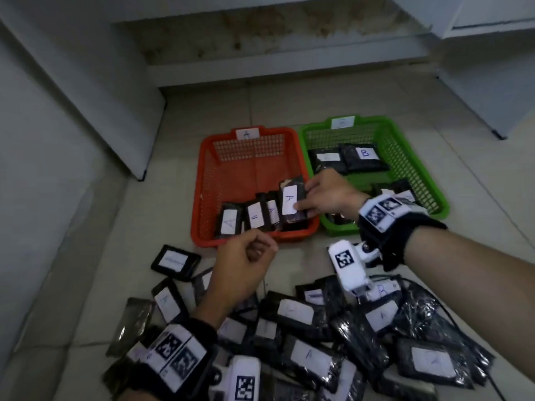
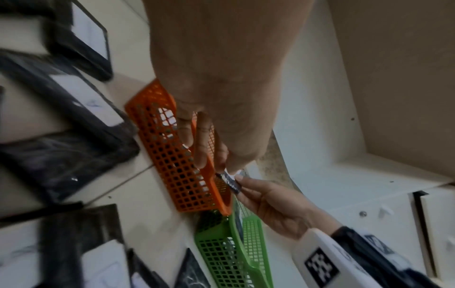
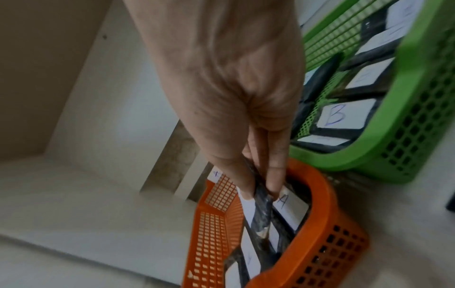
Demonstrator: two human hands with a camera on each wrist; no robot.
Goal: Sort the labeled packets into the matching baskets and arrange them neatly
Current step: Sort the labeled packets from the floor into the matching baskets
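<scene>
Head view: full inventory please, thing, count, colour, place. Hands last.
orange basket: one, orange, on the floor left of the green one, white tag on its far rim.
green basket: one, green, right of the orange basket, white tag on its far rim.
packets in orange basket: a row at the near wall, black with white A labels, exact count unclear.
held packet: one, black with A label, at the right end of that row.
packets in green basket: several, black, one label reads B.
loose packets: a large pile, black with white labels, on the floor nearest the camera.
left hand: fingers curled, holding nothing, above the pile.
right hand: pinches the held packet over the orange basket.
</scene>
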